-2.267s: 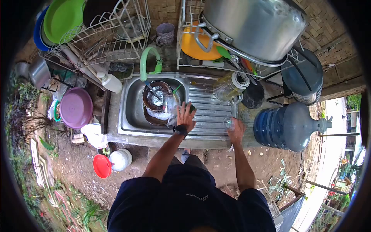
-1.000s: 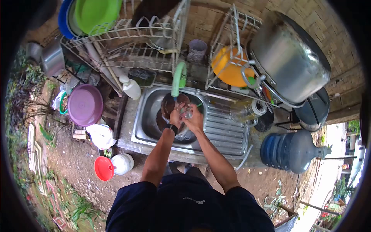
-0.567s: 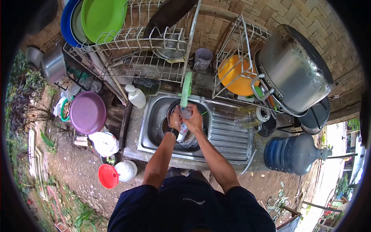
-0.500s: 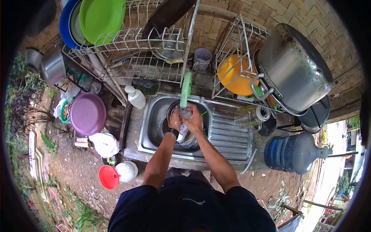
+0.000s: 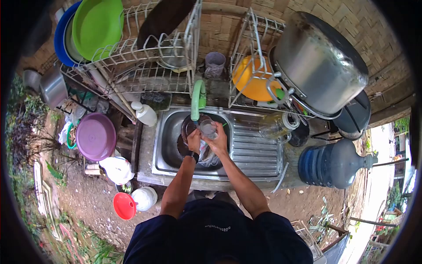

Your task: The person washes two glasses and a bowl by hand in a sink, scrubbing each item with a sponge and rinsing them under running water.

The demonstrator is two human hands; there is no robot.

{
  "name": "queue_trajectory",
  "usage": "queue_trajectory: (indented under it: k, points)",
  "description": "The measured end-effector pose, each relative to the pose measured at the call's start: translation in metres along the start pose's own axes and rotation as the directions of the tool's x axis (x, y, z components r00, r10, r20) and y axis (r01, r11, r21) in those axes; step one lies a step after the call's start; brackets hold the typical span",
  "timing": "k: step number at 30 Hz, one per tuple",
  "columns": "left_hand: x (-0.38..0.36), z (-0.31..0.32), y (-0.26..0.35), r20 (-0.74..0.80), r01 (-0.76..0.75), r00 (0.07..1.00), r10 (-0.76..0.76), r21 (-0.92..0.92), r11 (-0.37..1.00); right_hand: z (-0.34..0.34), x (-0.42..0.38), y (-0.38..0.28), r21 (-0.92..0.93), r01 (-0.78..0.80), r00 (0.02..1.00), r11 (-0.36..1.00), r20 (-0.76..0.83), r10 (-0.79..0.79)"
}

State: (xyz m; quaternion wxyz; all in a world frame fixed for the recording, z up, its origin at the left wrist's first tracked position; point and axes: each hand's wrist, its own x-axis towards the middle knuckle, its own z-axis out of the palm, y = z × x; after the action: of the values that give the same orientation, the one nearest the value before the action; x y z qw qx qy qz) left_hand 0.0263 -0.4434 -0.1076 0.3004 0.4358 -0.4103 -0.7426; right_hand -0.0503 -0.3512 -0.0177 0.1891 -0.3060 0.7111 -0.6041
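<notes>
Clear glass (image 5: 208,127) sits within the right hand (image 5: 218,144), fingers wrapped round it. The left hand (image 5: 194,141) curls beside it; whether it grips anything, I cannot tell. Ahead of that hand, the green faucet (image 5: 198,100) crowds the glass. A dark bowl (image 5: 187,127) lies beneath, in the sink (image 5: 163,147); rightward stands a jar (image 5: 273,126).

Counter (image 5: 291,159) with inset sink (image 5: 157,147) and ribbed drainboard (image 5: 257,154). Left of sink: pump bottle (image 5: 146,115). Right of drainboard: water jug (image 5: 329,164), lying on its side.
</notes>
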Motion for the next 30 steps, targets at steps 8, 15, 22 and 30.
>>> queue_trajectory:
  k: [8, 15, 22, 30]
  points:
    - [-0.049, 0.039, 0.016, 0.083, 0.341, 0.938, -0.338, -0.033, 0.939, -0.129, -0.075, 0.052, -0.352, -0.114, 0.940, 0.929, -0.342, -0.014]
    - [-0.051, 0.036, 0.019, 0.041, 0.324, 0.946, -0.323, -0.034, 0.945, -0.214, -0.049, 0.084, -0.778, -0.561, 0.821, 0.283, -0.478, 0.312]
    - [-0.054, 0.024, -0.002, -0.039, 0.306, 0.950, -0.308, -0.052, 0.951, -0.178, -0.009, 0.061, -0.843, -0.392, 0.902, 0.368, -0.274, 0.333]
    - [-0.054, 0.028, -0.019, -0.086, 0.278, 0.957, -0.278, -0.010, 0.960, -0.235, -0.054, 0.062, -0.686, -0.448, 0.894, 0.573, -0.328, 0.306]
